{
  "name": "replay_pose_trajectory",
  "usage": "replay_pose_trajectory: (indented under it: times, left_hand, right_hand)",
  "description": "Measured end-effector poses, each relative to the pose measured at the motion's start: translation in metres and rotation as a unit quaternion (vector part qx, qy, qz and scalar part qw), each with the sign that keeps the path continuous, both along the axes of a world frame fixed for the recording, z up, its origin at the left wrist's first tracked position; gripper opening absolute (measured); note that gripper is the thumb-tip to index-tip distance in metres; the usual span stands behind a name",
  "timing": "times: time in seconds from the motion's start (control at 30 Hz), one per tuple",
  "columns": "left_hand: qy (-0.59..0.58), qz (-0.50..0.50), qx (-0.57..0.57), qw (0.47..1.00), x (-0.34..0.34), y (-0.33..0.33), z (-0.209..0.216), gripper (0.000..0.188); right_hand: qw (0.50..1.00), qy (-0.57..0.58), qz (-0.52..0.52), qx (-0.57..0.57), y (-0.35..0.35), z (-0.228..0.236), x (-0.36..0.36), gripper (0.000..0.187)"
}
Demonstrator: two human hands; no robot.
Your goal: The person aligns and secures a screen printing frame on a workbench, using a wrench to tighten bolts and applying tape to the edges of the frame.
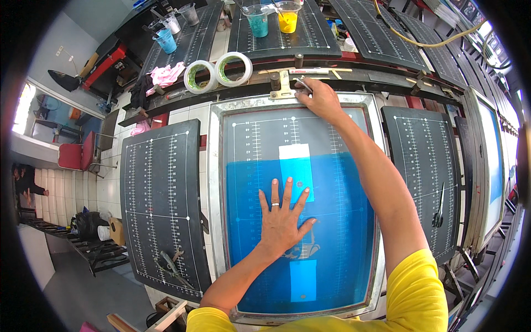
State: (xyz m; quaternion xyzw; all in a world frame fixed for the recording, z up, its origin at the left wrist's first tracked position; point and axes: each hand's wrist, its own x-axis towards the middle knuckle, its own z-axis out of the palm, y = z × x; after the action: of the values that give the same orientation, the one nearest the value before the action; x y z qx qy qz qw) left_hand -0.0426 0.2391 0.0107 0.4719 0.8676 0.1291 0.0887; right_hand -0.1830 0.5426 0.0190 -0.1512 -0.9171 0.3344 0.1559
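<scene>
A screen printing frame (218,166) with blue-coated mesh (343,238) lies over a dark board with white scale marks. My left hand (283,224) rests flat on the mesh, fingers spread, a ring on one finger. Under the mesh show a white rectangular sheet (295,151) beyond my fingertips and a second pale rectangle (303,276) nearer me. At the frame's far edge, a metal bracket (285,87) sits on the rail. My right hand (322,99) is closed there, pinching a small silvery metal piece (302,83); its kind is not clear.
Two clear tape rolls (234,69) stand left of the bracket. Cups of teal (258,25) and yellow ink (288,21) are on the far board. Scissors (438,210) lie on the right board, a metal tool (174,268) on the left one. A yellow hose (431,43) hangs far right.
</scene>
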Motion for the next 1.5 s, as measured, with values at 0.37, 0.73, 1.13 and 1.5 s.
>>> replay_pose_trajectory:
  times: [0.37, 0.73, 1.13, 1.5]
  left_hand:
    - [0.006, 0.000, 0.009, 1.000, 0.001, 0.000, -0.001, 0.076]
    - [-0.004, -0.008, -0.005, 1.000, -0.002, 0.000, 0.011, 0.075]
    - [0.017, 0.094, 0.197, 0.976, -0.128, 0.054, 0.034, 0.042]
    - [0.195, -0.026, 0.215, 0.957, -0.220, 0.113, -0.003, 0.038]
  right_hand:
    - [0.988, -0.037, 0.059, 0.139, 0.003, 0.000, -0.001, 0.036]
    - [0.990, -0.071, 0.053, 0.108, 0.004, 0.002, -0.005, 0.039]
    - [0.991, -0.054, 0.046, 0.112, 0.007, -0.001, -0.001, 0.040]
    - [0.992, -0.037, 0.044, 0.111, 0.005, 0.001, -0.002, 0.037]
